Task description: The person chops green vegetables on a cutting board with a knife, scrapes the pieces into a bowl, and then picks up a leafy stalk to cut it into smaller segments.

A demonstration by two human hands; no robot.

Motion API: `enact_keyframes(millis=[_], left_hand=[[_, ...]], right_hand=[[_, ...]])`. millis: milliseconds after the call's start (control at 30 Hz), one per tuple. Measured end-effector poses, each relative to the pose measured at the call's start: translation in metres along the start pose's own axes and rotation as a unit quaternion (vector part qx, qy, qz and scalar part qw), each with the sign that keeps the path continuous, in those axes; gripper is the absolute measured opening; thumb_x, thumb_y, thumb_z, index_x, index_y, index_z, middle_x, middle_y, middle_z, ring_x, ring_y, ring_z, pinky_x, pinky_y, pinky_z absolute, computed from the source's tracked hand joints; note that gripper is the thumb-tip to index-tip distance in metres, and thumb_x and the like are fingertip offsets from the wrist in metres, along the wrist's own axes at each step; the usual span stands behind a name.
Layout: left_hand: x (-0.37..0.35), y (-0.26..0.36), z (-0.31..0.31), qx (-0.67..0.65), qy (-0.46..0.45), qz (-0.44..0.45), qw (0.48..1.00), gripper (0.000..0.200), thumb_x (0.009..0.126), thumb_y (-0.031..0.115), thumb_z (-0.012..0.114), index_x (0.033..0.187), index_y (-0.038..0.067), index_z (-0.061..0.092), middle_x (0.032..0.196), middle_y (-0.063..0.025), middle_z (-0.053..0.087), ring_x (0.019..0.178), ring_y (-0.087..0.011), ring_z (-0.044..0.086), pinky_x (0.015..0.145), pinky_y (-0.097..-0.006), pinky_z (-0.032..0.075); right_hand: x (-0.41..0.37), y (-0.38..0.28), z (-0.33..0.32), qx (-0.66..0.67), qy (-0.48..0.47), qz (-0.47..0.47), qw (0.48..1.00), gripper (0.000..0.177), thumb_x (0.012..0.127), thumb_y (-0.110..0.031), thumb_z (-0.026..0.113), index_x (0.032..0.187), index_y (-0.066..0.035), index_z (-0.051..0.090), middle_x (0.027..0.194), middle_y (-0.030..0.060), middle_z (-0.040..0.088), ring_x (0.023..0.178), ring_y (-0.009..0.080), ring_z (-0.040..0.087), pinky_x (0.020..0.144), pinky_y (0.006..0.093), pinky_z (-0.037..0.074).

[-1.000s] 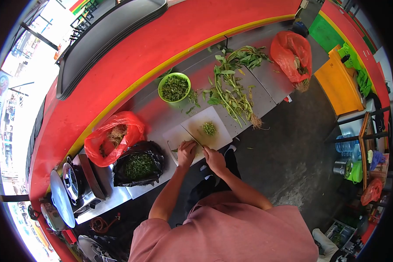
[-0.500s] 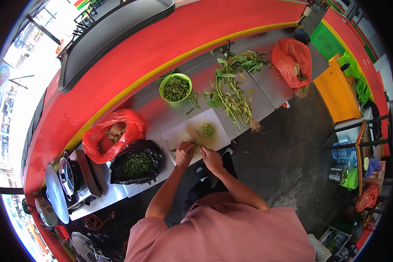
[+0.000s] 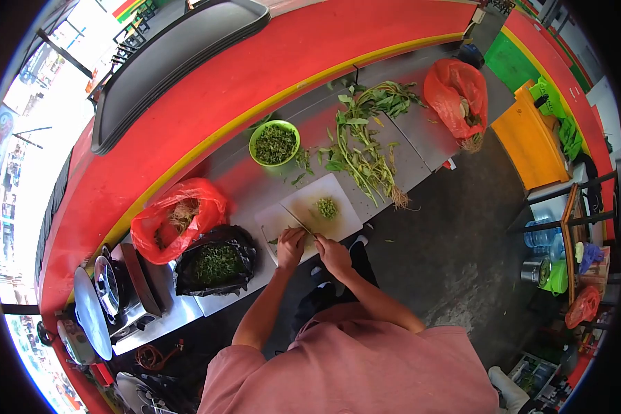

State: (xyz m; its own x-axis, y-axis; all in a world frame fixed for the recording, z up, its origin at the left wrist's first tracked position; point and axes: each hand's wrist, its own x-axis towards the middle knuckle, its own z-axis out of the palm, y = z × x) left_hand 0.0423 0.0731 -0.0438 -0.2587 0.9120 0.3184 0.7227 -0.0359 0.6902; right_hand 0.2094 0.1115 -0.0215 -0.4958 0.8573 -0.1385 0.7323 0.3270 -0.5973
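Note:
My right hand [image 3: 333,255] is closed on the handle end of a knife [image 3: 294,217], whose blade slants up-left across a white cutting board [image 3: 341,197]. Beside it my left hand [image 3: 291,247] is closed at the board's lower edge, fingers bent near the blade; some green stems show by its fingers. A small pile of chopped green pieces [image 3: 327,208] lies on the board's right half. Behind the board stands a green bowl [image 3: 274,143] of chopped greens. Long leafy stems with roots [image 3: 366,148] are spread on the metal counter to the right.
A red bag [image 3: 179,217] with roots and a black bag [image 3: 215,264] of cut greens sit at left, beside a stove with a pot [image 3: 108,279]. Another red bag [image 3: 455,93] is at the far right. Black trays [image 3: 179,65] rest on the red wall.
The knife blade now shows more plainly, tilted up-left over the board. Both hands stay close together at the board's lower edge. The whole view has shifted slightly.

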Motion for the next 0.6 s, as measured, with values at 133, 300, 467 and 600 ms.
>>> enact_keyframes(millis=[133, 300, 467, 600], left_hand=[[0.001, 0.004, 0.0, 0.053, -0.002, 0.023, 0.998, 0.022, 0.077, 0.001, 0.068, 0.098, 0.004, 0.072, 0.102, -0.0087, 0.07, 0.099, -0.0299, 0.063, 0.09, -0.0432, 0.048], [0.015, 0.009, 0.003, 0.08, 0.03, 0.082, 0.993, 0.023, 0.077, 0.001, 0.067, 0.099, 0.005, 0.071, 0.102, -0.0077, 0.07, 0.1, -0.0288, 0.063, 0.09, -0.0422, 0.048], [0.008, -0.005, 0.013, 0.057, 0.0, 0.024, 0.998, 0.022, 0.079, 0.006, 0.067, 0.101, 0.006, 0.07, 0.105, -0.0069, 0.069, 0.103, -0.0266, 0.062, 0.09, -0.0389, 0.048], [0.013, 0.005, 0.004, 0.088, -0.008, 0.046, 0.995, 0.023, 0.08, 0.007, 0.068, 0.102, 0.007, 0.07, 0.105, -0.0055, 0.068, 0.102, -0.0263, 0.062, 0.088, -0.0395, 0.048]], right_hand=[[0.013, 0.007, -0.014, -0.001, 0.035, 0.014, 0.999, 0.031, 0.099, -0.034, 0.051, 0.122, -0.015, 0.061, 0.082, 0.0198, 0.069, 0.074, 0.0394, 0.068, 0.062, 0.05, 0.054], [0.024, 0.014, -0.024, 0.087, 0.051, 0.024, 0.995, 0.033, 0.099, -0.032, 0.051, 0.117, -0.008, 0.064, 0.086, 0.0232, 0.068, 0.08, 0.0422, 0.066, 0.068, 0.0505, 0.053], [0.013, 0.006, -0.026, 0.155, 0.024, 0.036, 0.987, 0.033, 0.1, -0.03, 0.051, 0.115, -0.003, 0.063, 0.089, 0.0262, 0.067, 0.087, 0.0443, 0.064, 0.072, 0.0497, 0.052], [0.001, 0.004, -0.021, 0.157, 0.026, 0.03, 0.987, 0.032, 0.099, -0.029, 0.051, 0.114, -0.004, 0.064, 0.089, 0.026, 0.067, 0.087, 0.0443, 0.064, 0.071, 0.05, 0.052]])
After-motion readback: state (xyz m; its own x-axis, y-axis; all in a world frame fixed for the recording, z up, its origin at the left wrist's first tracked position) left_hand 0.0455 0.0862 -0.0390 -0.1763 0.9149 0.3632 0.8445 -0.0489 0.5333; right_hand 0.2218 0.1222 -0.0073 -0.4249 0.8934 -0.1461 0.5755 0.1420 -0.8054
